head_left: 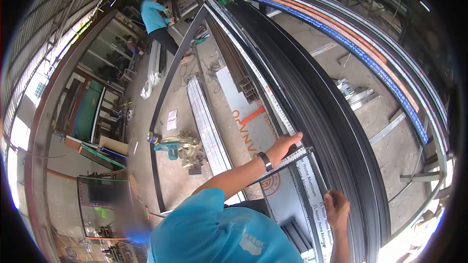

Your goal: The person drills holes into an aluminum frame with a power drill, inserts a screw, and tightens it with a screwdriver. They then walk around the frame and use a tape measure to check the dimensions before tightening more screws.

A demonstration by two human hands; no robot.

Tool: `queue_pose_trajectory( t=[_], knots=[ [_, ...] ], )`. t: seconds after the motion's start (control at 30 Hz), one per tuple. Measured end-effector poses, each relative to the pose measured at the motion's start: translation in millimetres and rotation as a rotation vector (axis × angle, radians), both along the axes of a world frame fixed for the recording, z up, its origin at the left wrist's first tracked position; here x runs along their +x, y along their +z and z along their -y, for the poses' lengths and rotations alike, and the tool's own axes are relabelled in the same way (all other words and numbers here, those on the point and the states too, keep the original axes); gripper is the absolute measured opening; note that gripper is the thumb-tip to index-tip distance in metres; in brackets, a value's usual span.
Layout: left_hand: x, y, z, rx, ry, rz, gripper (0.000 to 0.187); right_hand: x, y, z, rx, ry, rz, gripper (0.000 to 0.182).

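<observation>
My left hand (282, 151), with a dark band on its wrist, is closed over a long film-covered aluminum profile (268, 90). Its thumb lies across the top, and the other fingers are mostly hidden. Just below it is the corner of a dark-edged frame (312, 153). Lower right, my right hand (337, 208) has thumb and fingers pinched together beside a white film strip (306, 177) printed "Honor Home Aluminum". Whatever sits between those fingertips is too small to make out. A large triangular dark frame piece (165, 87) rises on the left.
Black profiles (317, 68) are stacked along my right, with blue and orange wrapped lengths (351, 34) beyond. On the floor at left are a teal-handled power saw (178, 150) and wrapped profiles (202, 116). A co-worker (156, 17) in a blue shirt works farther back.
</observation>
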State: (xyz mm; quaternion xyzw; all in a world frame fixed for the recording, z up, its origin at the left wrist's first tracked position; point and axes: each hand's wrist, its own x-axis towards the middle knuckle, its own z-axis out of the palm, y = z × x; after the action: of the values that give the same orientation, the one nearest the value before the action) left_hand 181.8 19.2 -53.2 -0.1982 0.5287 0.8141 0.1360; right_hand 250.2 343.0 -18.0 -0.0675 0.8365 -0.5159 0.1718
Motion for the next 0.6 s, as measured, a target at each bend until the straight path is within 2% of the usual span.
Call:
queue_pose_trajectory(
  t=[0.1, 0.13, 0.23, 0.27, 0.37, 0.4, 0.43, 0.5, 0.6],
  knots=[
    [2.9, 3.0, 0.5, -0.024, -0.025, 0.013, 0.053, -17.3, -22.1, -8.9, -1.119, -0.077, 1.516, 0.017],
    [1.4, 5.1, -0.3, -0.031, -0.034, 0.014, 0.053, -17.2, -22.7, -12.7, -0.905, -0.119, 1.374, 0.023],
    [1.5, 8.5, -1.0, -0.05, -0.05, 0.026, 0.051, 3.3, -9.3, -2.8, -0.216, 0.011, 0.247, 0.031],
    [1.2, 11.0, -4.1, -0.062, -0.017, 0.001, 0.049, 0.3, -10.3, -3.5, -0.002, 0.127, -0.193, 0.038],
    [2.3, 20.8, -8.1, -0.038, 0.011, -0.006, 0.049, -3.2, -18.2, -6.6, -0.412, -0.103, 0.684, 0.04],
    [1.9, 15.7, -7.5, -0.03, -0.006, 0.013, 0.05, -10.7, -13.0, -11.3, -0.673, -0.098, 1.032, 0.041],
    [2.4, 17.4, -1.8, -0.101, -0.1, 0.043, 0.055, -10.5, -6.2, -12.4, -0.625, -0.118, 1.013, 0.039],
    [0.6, 6.3, -2.1, -0.145, -0.078, -0.029, 0.063, -14.9, 7.9, -4.0, -0.54, -0.137, 0.95, 0.035],
    [-0.8, 3.8, -3.2, -0.147, -0.058, -0.044, 0.069, -3.4, -37.5, -6.8, -0.069, 0.029, -0.139, 0.023]
  ],
)
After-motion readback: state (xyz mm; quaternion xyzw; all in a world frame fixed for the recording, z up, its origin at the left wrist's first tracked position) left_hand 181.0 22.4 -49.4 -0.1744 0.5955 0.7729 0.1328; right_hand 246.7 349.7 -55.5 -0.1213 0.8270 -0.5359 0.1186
